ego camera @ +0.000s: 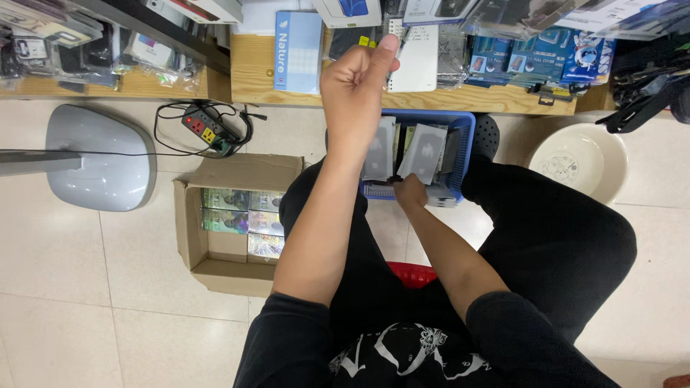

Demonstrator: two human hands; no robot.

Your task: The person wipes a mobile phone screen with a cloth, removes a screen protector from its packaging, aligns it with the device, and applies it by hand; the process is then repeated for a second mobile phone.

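Note:
My left hand (356,82) is raised in front of the wooden shelf (496,100), fingers curled into a fist with the thumb pointing up; nothing shows inside it. Lower down, my right hand (410,191) reaches into a blue plastic basket (463,122) on the floor between my legs. Its fingers hold the bottom edge of a grey flat packet (424,152) that stands upright among several similar packets (379,151). Part of the basket is hidden behind my left forearm.
An open cardboard box (190,215) with shiny flat packets stands on the tiled floor to the left. Behind it lie a power strip (203,128) and a grey oval base (104,158). A cream basin (578,162) sits at right. A red stool (413,273) is under me.

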